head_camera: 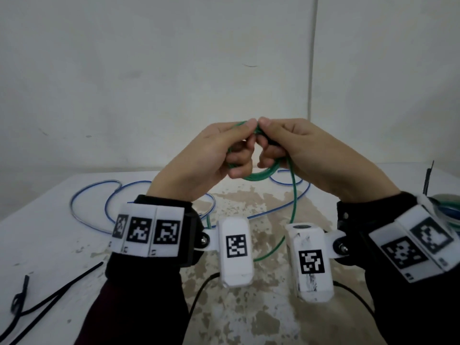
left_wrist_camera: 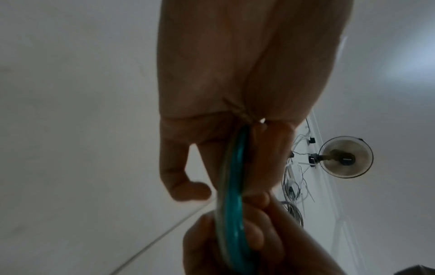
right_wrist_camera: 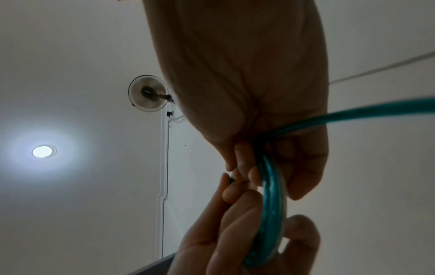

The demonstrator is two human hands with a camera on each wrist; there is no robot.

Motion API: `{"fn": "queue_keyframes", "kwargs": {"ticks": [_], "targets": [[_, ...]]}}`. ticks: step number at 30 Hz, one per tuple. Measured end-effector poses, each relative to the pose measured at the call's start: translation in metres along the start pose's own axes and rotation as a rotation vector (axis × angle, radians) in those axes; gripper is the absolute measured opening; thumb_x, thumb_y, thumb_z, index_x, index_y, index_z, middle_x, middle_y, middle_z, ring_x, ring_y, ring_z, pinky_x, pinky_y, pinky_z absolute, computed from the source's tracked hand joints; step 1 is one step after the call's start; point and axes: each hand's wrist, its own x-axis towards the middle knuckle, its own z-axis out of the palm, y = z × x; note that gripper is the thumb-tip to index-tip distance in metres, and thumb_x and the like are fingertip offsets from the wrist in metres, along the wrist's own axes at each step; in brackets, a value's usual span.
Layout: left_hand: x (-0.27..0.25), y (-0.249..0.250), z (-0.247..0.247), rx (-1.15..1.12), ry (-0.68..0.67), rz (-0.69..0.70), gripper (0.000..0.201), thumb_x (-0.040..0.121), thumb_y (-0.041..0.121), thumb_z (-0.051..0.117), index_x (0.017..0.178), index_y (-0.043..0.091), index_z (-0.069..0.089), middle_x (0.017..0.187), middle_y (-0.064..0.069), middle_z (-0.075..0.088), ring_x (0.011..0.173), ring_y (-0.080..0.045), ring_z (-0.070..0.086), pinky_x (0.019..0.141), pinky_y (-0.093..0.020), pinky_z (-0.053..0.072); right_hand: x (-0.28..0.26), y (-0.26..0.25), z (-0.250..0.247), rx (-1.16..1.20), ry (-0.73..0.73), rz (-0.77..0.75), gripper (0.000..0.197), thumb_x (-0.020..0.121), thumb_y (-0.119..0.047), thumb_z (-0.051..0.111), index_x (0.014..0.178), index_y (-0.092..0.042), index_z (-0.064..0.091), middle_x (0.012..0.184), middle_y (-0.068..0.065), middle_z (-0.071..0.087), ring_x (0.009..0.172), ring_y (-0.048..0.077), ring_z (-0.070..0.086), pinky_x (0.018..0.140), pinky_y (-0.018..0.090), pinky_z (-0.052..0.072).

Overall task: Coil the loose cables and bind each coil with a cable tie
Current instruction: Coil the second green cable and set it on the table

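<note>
Head view: both hands are raised above the table point(head_camera: 62, 220), thumbs nearly touching. The left hand point(head_camera: 211, 155) and right hand point(head_camera: 298, 150) each have fingers curled round a small coil of green cable point(head_camera: 261, 176), which hangs in a loop between them. Its loose tail point(head_camera: 293, 195) drops from the right grip down toward the table and trails off between the 2 wrists. A blue cable point(head_camera: 99, 195) lies uncoiled in wide loops on the far half of the table. On the near left lie black cable ties point(head_camera: 62, 290), untouched. At the far right edge there seems to be a finished bundle, but it is too cut off to tell.

Left wrist view: the left hand point(left_wrist_camera: 223, 93) has its fingers folded round the green cable point(left_wrist_camera: 231, 186), which runs down into the right hand point(left_wrist_camera: 235, 251) below it; that grip is closed on it too.

Right wrist view: the right hand point(right_wrist_camera: 247, 83) clamps the coil point(right_wrist_camera: 273, 195), and the tail point(right_wrist_camera: 376, 111) leaves to the right. The left hand point(right_wrist_camera: 235, 232) holds the lower arc.

The step in hand looks to be coiling the green cable, not yet done since the tail is free. The next move probably calls for winding the tail in, then one hand keeping the coil pinched while the other fetches a tie.
</note>
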Motion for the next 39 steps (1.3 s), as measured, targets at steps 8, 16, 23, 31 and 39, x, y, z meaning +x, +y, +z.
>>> {"fn": "queue_keyframes", "kwargs": {"ticks": [8,16,23,31,39], "targets": [[0.006,-0.001,0.002,-0.060,0.147,0.154,0.034,0.102,0.021,0.035,0.070,0.009,0.039,0.048,0.007,0.026,0.039,-0.006,0.018,0.043,-0.018,0.016,0.000,-0.006,0.001,0.081,0.010,-0.050,0.037,0.104,-0.022,0.030,0.081,-0.008,0.056,0.058,0.000,0.045,0.067,0.017,0.049,0.076,0.026,0.050],[0.003,0.002,0.007,-0.036,0.157,0.146,0.035,0.102,0.022,0.036,0.069,0.011,0.037,0.058,0.000,0.022,0.045,-0.009,0.014,0.046,-0.021,0.014,-0.001,-0.007,-0.003,0.003,0.039,-0.073,0.039,0.103,-0.026,0.034,0.077,-0.011,0.060,0.055,-0.001,0.049,0.064,0.016,0.052,0.072,0.025,0.049],[0.000,0.003,0.007,-0.011,0.005,-0.054,0.037,0.101,0.026,0.034,0.068,0.010,0.040,0.045,0.011,0.025,0.037,-0.006,0.018,0.072,-0.041,0.006,-0.006,-0.007,-0.008,-0.067,-0.065,-0.036,0.040,0.103,-0.025,0.033,0.073,-0.013,0.056,0.054,-0.004,0.034,0.058,0.013,0.042,0.072,0.024,0.047],[0.005,0.005,0.011,-0.205,0.118,0.022,0.039,0.101,0.028,0.034,0.066,0.012,0.038,0.046,0.004,0.024,0.035,-0.009,0.026,0.041,-0.018,0.027,-0.004,-0.011,-0.007,0.025,0.018,-0.070,0.037,0.104,-0.025,0.031,0.081,-0.009,0.055,0.054,-0.004,0.043,0.060,0.012,0.049,0.076,0.028,0.050],[-0.002,0.000,-0.001,-0.073,-0.061,-0.076,0.021,0.084,0.022,0.049,0.086,0.003,0.057,0.057,0.001,0.051,0.061,-0.016,0.059,0.067,-0.025,0.052,-0.007,-0.012,-0.006,-0.269,0.097,-0.035,0.036,0.103,-0.026,0.036,0.079,-0.006,0.054,0.056,0.001,0.042,0.049,0.009,0.041,0.057,0.017,0.046]]}}
